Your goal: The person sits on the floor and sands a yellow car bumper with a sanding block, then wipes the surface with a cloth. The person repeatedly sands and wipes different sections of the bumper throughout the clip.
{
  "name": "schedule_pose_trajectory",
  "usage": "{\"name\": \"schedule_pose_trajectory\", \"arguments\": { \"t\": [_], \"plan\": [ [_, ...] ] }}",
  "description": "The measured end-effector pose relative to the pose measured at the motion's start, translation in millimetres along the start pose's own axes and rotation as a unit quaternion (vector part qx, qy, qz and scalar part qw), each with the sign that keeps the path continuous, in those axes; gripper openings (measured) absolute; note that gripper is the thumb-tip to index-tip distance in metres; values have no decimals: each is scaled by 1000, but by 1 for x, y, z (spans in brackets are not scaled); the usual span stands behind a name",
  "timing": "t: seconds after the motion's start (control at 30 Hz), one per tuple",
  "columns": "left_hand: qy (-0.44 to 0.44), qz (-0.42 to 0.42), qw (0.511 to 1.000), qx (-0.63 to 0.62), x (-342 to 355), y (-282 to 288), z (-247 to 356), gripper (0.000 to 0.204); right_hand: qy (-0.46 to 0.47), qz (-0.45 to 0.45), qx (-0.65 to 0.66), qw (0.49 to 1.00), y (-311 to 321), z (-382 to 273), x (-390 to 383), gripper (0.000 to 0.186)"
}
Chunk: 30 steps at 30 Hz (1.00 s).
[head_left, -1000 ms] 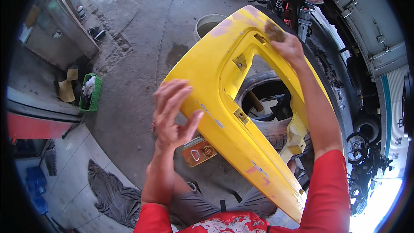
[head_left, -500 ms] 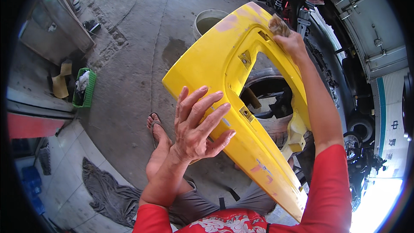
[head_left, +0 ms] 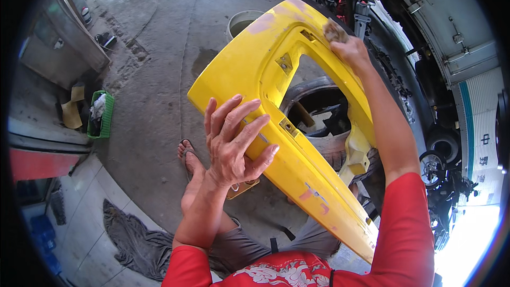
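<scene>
Green basket (head_left: 108, 119): standing on floor (head_left: 149, 106).
Left hand (head_left: 229, 146): open, spread over left edge of yellow panel (head_left: 232, 69); contact not determinable.
Yellow panel: slanting above tyre (head_left: 330, 146), visibly scuffed.
Right hand (head_left: 352, 52): gripping brown pad (head_left: 334, 30) at panel's upper right edge.

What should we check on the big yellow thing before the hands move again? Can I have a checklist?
1. Right hand has the crumpled brown piece: ok.
2. Left hand touching the yellow panel: cannot tell; it overlaps the panel's edge in this view.
3. Panel all one colour: not ok; pinkish patches show.
4. Panel resting on the tyre: cannot tell.
5. Bucket away from both hands: ok.
</scene>
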<state>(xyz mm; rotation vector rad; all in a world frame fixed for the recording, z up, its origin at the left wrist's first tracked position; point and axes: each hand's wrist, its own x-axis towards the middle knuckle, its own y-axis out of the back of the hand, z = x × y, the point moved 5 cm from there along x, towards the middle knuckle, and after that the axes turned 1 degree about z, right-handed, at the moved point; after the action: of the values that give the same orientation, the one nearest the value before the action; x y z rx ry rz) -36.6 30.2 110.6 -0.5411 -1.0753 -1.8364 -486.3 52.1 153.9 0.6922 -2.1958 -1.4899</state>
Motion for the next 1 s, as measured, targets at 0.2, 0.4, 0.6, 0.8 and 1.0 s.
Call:
{"name": "schedule_pose_trajectory", "arguments": {
  "t": [0.2,0.4,0.6,0.8,1.0],
  "plan": [
    [22,4,1000,-9,-1,0,0,45,-69,4,105,992,65,122,-123,40],
    [3,-3,1000,-2,-1,-3,1,49,-86,20,95,992,60,119,-109,40],
    [5,-4,1000,0,-1,-3,-1,46,-10,19,11,1000,0,2,2,50],
    [-6,-4,1000,-4,-1,-3,-2,48,2,-27,82,996,4,17,-2,54],
    [5,-9,1000,-2,-3,-4,-2,48,-71,3,87,994,61,132,-104,45]
  ]
}}
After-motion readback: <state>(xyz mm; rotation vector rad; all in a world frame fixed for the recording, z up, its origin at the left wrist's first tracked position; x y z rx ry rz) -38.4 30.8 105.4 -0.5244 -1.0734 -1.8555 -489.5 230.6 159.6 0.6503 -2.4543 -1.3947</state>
